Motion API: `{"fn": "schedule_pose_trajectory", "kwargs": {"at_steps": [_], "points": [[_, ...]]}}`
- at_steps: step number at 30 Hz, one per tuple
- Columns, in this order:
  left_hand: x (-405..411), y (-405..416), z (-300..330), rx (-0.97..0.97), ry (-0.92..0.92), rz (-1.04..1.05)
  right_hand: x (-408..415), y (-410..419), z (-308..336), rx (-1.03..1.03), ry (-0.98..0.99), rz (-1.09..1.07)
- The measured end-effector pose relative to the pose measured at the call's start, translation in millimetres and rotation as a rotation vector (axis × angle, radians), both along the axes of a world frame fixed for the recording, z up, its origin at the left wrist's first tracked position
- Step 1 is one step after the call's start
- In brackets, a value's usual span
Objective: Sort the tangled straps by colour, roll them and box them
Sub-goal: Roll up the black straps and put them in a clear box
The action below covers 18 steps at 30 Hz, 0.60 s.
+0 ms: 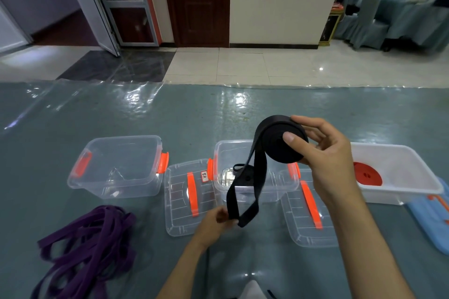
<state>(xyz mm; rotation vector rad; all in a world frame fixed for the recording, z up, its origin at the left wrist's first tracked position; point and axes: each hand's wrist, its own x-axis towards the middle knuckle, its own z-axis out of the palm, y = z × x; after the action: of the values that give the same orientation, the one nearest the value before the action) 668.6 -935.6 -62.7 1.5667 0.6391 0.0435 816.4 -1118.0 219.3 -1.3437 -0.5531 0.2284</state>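
Black strap (245,177), mostly wound into a roll, sits gripped between thumb and fingers of the right hand (323,153), its loose tail looping down to the left hand (216,219), which pinches it. Below lie clear boxes (116,165) on a plastic-covered grey-green table (170,114), with tiled floor beyond.

- You get even, cool indoor light, with overhead glare on the plastic table cover (136,99) and floor tiles (320,68).
- Your wide lens bends the edges; the far chairs (398,14) look soft.
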Motion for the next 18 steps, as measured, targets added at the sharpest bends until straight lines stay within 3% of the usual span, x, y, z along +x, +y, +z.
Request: {"fn": "schedule_pose_trajectory", "kwargs": {"at_steps": [4,9,15,18], "points": [[2.9,5.1,2.5,-0.082,0.054,0.245,4.7,-3.3,-3.5,-0.008,-0.011,-0.020],[-4.7,11.5,6.6,0.080,0.129,0.346,2.4,-5.4,-7.2,-0.027,-0.023,-0.022],[-23.4,13.6,12.9,0.296,0.276,0.179,-10.8,-12.0,-8.1,-0.010,-0.034,0.004],[-35.9,14.9,30.4,0.263,0.331,0.000,-19.4,-18.0,-10.4,-0.010,-0.040,0.046]]}}
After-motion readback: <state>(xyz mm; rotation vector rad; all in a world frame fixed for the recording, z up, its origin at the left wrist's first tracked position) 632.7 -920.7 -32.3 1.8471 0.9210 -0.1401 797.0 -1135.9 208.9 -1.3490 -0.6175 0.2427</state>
